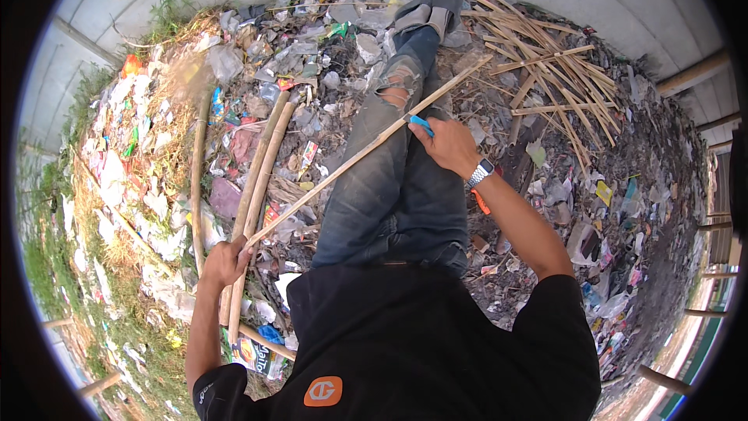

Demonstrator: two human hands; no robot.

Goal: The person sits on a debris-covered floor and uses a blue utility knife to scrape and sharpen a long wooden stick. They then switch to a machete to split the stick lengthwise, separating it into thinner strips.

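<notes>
Bamboo strip (366, 148): long thin slat running from lower left to upper right of the frame, crossing the jeans-clad legs (389, 187).
Left hand (226, 261): lower left, fingers closed around the strip's near end.
Right hand (448, 144): centre, fingers wrapped on a blue-handled tool (421, 123) pressed against the strip.
Thick bamboo poles (257, 187): lying just beside the left hand, under the strip.
Ground litter (156, 156): plastic scraps all around.
Split slat pile (545, 62): upper right, beyond the sandalled feet (436, 4).
</notes>
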